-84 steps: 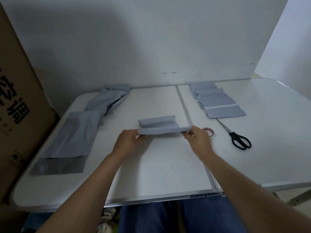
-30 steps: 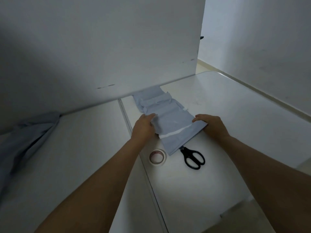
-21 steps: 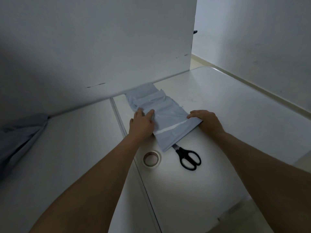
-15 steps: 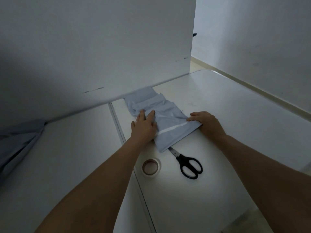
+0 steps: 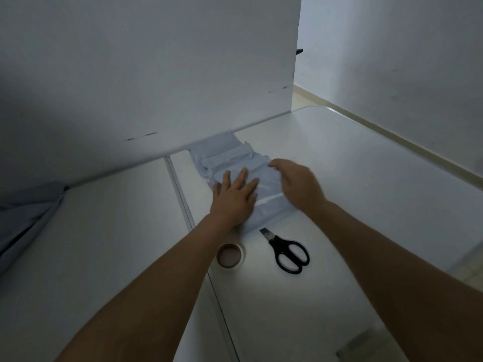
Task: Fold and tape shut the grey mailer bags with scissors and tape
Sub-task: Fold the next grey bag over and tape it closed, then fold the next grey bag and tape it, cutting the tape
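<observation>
Left hand [image 5: 234,198] flat, fingers straight, pressing the folded mailer bags [image 5: 243,165] onto the stack at the bench [image 5: 366,192] back edge, probably to seat it. Right hand [image 5: 298,185] hovers over the stack, blurred, grip unclear. Tape roll [image 5: 230,256] and scissors [image 5: 287,250] lie just in front, within reach.

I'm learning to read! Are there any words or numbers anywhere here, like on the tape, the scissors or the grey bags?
None can be read.
Tape roll: no print shows.
Scissors: plain black handles, no brand visible.
Grey mailer bags: plain grey, only a pale strip, no writing.
White board behind: only small dark marks, not letters.
</observation>
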`<state>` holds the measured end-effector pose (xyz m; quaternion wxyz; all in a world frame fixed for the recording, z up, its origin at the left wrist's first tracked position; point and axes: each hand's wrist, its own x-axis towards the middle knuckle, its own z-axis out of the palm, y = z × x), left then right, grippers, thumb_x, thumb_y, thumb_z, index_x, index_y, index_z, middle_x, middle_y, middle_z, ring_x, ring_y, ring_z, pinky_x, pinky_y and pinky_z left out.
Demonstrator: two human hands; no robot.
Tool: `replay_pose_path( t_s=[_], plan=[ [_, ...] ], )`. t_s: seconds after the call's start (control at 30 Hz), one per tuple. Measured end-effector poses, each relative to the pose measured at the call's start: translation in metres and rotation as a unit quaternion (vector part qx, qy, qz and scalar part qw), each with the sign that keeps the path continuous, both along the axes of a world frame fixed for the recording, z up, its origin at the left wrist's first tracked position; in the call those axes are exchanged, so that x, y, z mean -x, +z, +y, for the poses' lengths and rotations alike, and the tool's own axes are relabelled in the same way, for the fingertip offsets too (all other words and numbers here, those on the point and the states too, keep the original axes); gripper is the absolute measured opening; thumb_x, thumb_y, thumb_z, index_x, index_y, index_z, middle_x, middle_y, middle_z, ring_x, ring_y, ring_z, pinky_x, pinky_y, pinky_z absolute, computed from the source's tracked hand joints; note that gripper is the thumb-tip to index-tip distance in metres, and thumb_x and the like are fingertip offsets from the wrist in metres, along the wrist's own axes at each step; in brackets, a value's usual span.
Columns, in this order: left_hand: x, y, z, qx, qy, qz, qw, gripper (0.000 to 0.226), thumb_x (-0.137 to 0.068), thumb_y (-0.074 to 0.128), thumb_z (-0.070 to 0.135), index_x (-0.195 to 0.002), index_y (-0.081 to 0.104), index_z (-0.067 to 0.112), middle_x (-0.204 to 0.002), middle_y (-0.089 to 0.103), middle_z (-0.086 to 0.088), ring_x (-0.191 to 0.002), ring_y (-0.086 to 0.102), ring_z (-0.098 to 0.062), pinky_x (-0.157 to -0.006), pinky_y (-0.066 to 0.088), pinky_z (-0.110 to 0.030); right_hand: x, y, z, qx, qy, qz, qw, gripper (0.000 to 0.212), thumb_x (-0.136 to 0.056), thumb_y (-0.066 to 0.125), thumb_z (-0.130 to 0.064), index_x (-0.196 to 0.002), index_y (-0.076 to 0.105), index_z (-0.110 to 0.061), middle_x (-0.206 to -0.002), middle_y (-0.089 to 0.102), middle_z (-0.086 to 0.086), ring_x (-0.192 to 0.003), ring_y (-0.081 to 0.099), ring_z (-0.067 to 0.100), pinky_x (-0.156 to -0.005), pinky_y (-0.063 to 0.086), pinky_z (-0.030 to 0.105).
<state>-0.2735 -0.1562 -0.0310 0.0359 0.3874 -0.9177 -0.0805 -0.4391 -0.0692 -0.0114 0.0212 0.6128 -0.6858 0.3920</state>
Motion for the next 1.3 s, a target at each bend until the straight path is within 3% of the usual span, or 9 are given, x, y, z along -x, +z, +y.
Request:
replay_pose_path(
  t_s=[0.1, 0.2, 0.43, 0.57, 0.73, 0.9, 1.03, 1.13, 1.3],
  plan=[
    [0.004, -0.005, 0.002, -0.002, 0.007, 0.001, 1.000, 0.051, -0.102, 0.021, 0.050, -0.151, 0.016, 0.041, -0.161, -0.007, 0.007, -0.147, -0.011, -0.033, -0.117, 0.000, -0.054, -0.025, -0.020, -0.017, -0.140, 0.028, 0.018, 0.990, 0.048, -0.103, 0.032, -0.028, -0.146, 0.036, -0.008, -0.152, 0.036, 0.011, -0.140, 0.034, 0.022, -0.115, 0.023, 0.031],
    [0.006, -0.007, -0.001, -0.001, 0.011, -0.003, 1.000, 0.053, -0.102, 0.021, 0.051, -0.152, 0.010, 0.040, -0.161, -0.009, 0.006, -0.146, -0.013, -0.032, -0.117, -0.004, -0.052, -0.024, -0.040, -0.021, -0.233, -0.025, 0.106, 0.966, 0.088, -0.084, -0.007, -0.062, -0.153, 0.014, -0.013, -0.162, 0.012, 0.004, -0.149, 0.009, 0.017, -0.120, 0.010, 0.036],
    [0.015, -0.013, -0.014, 0.004, 0.019, -0.005, 1.000, 0.052, -0.102, 0.017, 0.051, -0.151, 0.004, 0.044, -0.160, -0.014, 0.011, -0.146, -0.018, -0.026, -0.116, -0.008, -0.051, -0.014, -0.041, -0.032, -0.274, -0.045, 0.166, 0.946, 0.098, -0.072, -0.019, -0.063, -0.154, 0.009, -0.017, -0.163, 0.001, 0.003, -0.149, 0.000, 0.017, -0.120, 0.005, 0.042],
    [0.015, -0.010, -0.015, -0.002, 0.012, 0.012, 1.000, 0.051, -0.102, 0.020, 0.048, -0.152, 0.009, 0.041, -0.161, -0.010, 0.011, -0.147, -0.013, -0.027, -0.115, -0.006, -0.054, -0.013, -0.041, -0.033, -0.279, -0.035, 0.164, 0.946, 0.084, -0.087, -0.006, -0.064, -0.154, 0.009, -0.017, -0.163, 0.002, 0.003, -0.149, 0.000, 0.017, -0.120, 0.004, 0.043],
    [-0.015, 0.007, -0.013, 0.038, -0.036, 0.115, 0.992, 0.048, -0.103, 0.033, 0.024, -0.150, 0.026, 0.029, -0.161, 0.012, 0.005, -0.148, 0.008, -0.021, -0.116, -0.001, -0.053, -0.018, -0.033, -0.027, -0.229, -0.082, 0.125, 0.962, 0.056, -0.104, 0.021, -0.041, -0.153, 0.018, -0.015, -0.161, 0.013, 0.002, -0.148, 0.010, 0.016, -0.118, 0.000, 0.043],
    [-0.067, 0.013, -0.018, 0.014, 0.062, 0.127, 0.990, 0.053, -0.099, 0.038, 0.013, -0.150, 0.028, 0.025, -0.161, 0.009, 0.003, -0.148, 0.007, -0.019, -0.116, 0.000, -0.054, -0.043, -0.026, -0.014, -0.150, -0.013, 0.028, 0.988, 0.057, -0.095, 0.026, -0.034, -0.137, 0.050, -0.005, -0.141, 0.050, 0.017, -0.130, 0.047, 0.032, -0.110, 0.031, 0.044],
    [-0.112, 0.009, -0.004, 0.002, 0.099, 0.131, 0.986, 0.050, -0.100, 0.038, 0.012, -0.148, 0.034, 0.025, -0.161, 0.011, 0.004, -0.148, 0.009, -0.016, -0.116, -0.002, -0.050, -0.066, -0.034, -0.003, -0.234, -0.039, 0.087, 0.968, 0.049, -0.098, 0.044, -0.033, -0.144, 0.041, -0.015, -0.153, 0.034, 0.009, -0.140, 0.030, 0.028, -0.111, 0.022, 0.041],
    [-0.146, 0.011, 0.013, -0.013, 0.125, 0.144, 0.982, 0.049, -0.099, 0.041, 0.011, -0.146, 0.038, 0.025, -0.161, 0.014, 0.003, -0.147, 0.015, -0.014, -0.116, 0.000, -0.049, -0.091, -0.022, -0.002, -0.178, -0.059, 0.079, 0.979, 0.048, -0.096, 0.051, -0.028, -0.141, 0.044, -0.011, -0.152, 0.035, 0.013, -0.141, 0.028, 0.031, -0.113, 0.021, 0.045],
    [-0.207, 0.011, 0.051, -0.038, 0.151, 0.154, 0.976, 0.045, -0.099, 0.040, 0.011, -0.141, 0.045, 0.025, -0.160, 0.018, 0.002, -0.139, 0.035, -0.014, -0.118, 0.002, -0.046, -0.181, 0.006, -0.004, -0.151, 0.042, 0.061, 0.986, 0.048, -0.098, 0.049, -0.027, -0.142, 0.040, -0.011, -0.154, 0.031, 0.011, -0.142, 0.028, 0.027, -0.116, 0.020, 0.041]
  ],
)
